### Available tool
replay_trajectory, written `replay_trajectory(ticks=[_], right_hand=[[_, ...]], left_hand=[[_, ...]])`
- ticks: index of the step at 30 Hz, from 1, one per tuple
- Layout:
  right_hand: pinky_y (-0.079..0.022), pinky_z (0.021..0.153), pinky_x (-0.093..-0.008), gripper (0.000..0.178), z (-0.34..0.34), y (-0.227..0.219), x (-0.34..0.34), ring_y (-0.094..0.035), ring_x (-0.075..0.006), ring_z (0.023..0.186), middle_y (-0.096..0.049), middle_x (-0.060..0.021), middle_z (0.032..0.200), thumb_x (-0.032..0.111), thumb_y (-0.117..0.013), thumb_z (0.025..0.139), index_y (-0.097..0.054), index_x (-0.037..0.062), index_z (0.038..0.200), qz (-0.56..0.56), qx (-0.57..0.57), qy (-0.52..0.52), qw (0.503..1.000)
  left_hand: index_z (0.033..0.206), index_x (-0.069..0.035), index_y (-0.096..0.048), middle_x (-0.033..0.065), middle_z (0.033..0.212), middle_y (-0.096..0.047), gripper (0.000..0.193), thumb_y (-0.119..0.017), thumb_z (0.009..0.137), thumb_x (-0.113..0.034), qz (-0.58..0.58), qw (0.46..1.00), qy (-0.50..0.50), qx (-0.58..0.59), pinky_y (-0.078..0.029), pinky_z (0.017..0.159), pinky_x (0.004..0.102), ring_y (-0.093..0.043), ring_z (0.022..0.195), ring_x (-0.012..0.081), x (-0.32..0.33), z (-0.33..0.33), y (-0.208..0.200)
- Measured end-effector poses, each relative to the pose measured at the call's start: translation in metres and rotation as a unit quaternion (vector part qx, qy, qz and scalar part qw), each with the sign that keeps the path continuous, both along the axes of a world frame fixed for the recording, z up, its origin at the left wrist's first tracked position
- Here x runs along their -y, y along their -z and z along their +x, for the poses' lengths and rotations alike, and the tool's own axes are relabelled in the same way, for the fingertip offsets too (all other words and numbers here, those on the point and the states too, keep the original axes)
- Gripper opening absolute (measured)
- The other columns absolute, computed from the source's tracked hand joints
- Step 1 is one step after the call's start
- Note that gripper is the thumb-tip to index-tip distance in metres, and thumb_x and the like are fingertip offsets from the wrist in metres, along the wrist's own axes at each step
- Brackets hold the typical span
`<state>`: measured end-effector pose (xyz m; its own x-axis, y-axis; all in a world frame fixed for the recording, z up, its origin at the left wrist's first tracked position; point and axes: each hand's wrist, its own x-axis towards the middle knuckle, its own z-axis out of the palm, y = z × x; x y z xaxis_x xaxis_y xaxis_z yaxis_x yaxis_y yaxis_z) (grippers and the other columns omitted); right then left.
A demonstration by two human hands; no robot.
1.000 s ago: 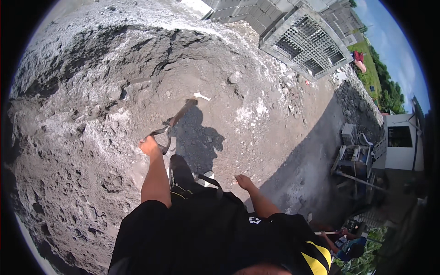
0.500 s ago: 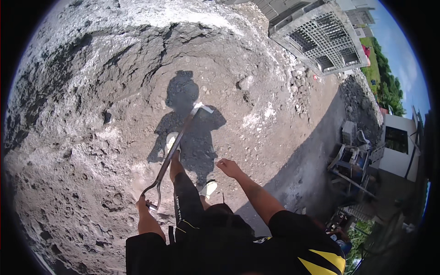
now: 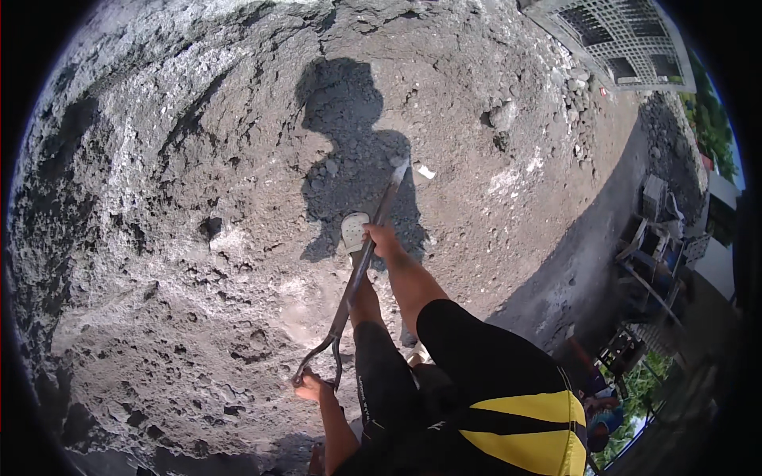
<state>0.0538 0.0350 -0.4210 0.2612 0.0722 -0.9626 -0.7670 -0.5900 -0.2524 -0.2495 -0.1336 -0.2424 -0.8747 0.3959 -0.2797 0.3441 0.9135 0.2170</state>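
Observation:
A shovel (image 3: pixel 348 295) with a dark shaft and a Y-shaped grip slants up and right across the ground in front of my legs. My left hand (image 3: pixel 313 386) is closed around its grip at the lower end. Farther up, my right hand (image 3: pixel 382 239) wraps the shaft, just right of my pale shoe (image 3: pixel 354 232). The far end of the shovel reaches the grey soil (image 3: pixel 456 238) inside my shadow, and a bright white patch shows beside it. How deep the blade sits in the soil I cannot tell.
A rough bank of dirt (image 3: pixel 119 198) rises at the left and far side. A grey plastic pallet (image 3: pixel 615 40) leans at the far right above loose stones (image 3: pixel 578 103). Frames and clutter (image 3: pixel 655 254) stand in shade at the right, with a person (image 3: pixel 603 404) below them.
My right hand, free and held off to the right before, now grips the shaft. My left hand stays on the grip. The view has shifted, and the shovel appears farther right.

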Motion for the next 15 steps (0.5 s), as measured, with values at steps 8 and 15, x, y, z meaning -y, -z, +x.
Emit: replay_trajectory(ticks=[8, 15], right_hand=[[-0.045, 0.052, -0.0341, 0.011, -0.051, -0.062, -0.007, -0.051, -0.0201, 0.056, -0.048, -0.0069, 0.065, 0.005, -0.057, 0.074, -0.049, 0.0027, 0.082, 0.105, -0.123, 0.129, 0.978], [-0.044, 0.055, -0.035, 0.016, -0.016, -0.176, 0.065, -0.05, -0.0227, 0.06, -0.047, -0.0085, 0.065, 0.001, -0.055, 0.075, -0.043, 0.0008, 0.086, 0.176, -0.192, 0.356, 0.897]], left_hand=[[0.074, 0.004, -0.056, 0.0162, 0.063, -0.058, 0.026, -0.061, 0.068, -0.021, 0.042, 0.985, 0.159, -0.048, -0.043, 0.054, 0.0392, -0.054, 0.055, 0.0284, -0.063, -0.092, -0.069], [0.069, 0.005, -0.05, 0.0142, 0.06, -0.052, 0.03, -0.058, 0.068, -0.024, 0.15, 0.905, 0.398, -0.016, -0.038, 0.051, 0.0362, -0.046, 0.052, 0.025, -0.105, -0.086, -0.168]])
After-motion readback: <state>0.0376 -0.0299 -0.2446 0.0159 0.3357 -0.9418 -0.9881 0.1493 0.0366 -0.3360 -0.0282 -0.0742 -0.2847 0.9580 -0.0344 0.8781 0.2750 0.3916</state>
